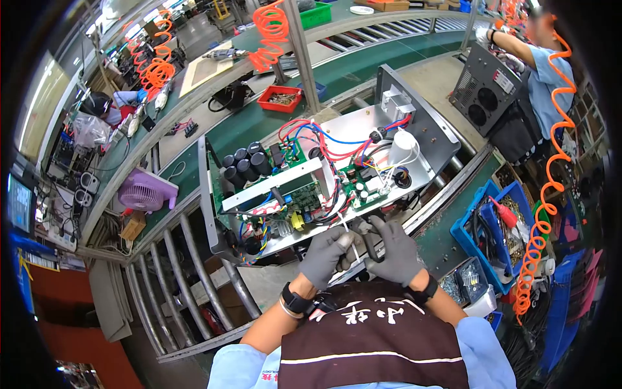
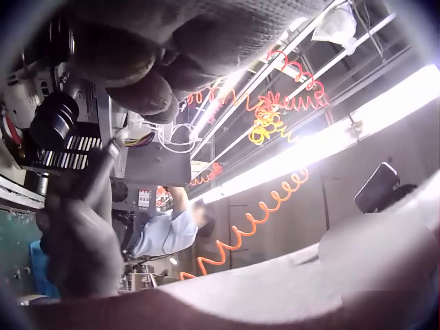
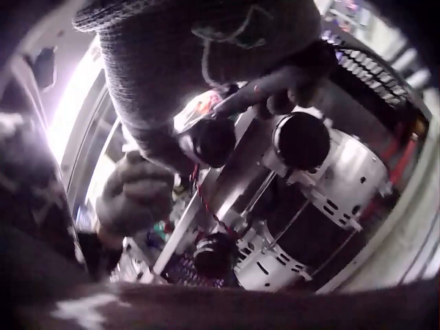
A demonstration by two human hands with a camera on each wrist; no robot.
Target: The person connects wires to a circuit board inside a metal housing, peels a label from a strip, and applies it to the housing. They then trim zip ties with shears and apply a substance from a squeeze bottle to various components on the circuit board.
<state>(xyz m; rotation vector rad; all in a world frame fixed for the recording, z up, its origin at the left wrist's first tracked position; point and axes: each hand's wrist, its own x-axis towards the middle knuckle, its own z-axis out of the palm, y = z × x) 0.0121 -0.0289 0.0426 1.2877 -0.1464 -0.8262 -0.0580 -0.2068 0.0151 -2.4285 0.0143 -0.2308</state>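
Note:
An uncovered metal power unit (image 1: 353, 124) lies in front of me, holding green circuit boards, black capacitors (image 1: 246, 166) and bundled red, blue and black wires (image 1: 334, 152). At its near edge, my gloved left hand (image 1: 322, 257) pinches a narrow white cable tie (image 1: 345, 225) between thumb and curled fingers. Close beside it, my gloved right hand (image 1: 396, 256) grips a dark-handled hand tool (image 1: 371, 247), whose exact kind I cannot tell. The left wrist view shows the right hand (image 2: 82, 240) facing the left fingers near white wires (image 2: 179, 137).
Roller bars (image 1: 202, 279) run along the left. A blue bin (image 1: 463, 236) with small parts and a red bottle (image 1: 505, 212) stands right. Behind are a red parts tray (image 1: 280, 98) and purple fan (image 1: 144, 193). A coiled orange hose (image 1: 551, 188) hangs near another person (image 1: 547, 84).

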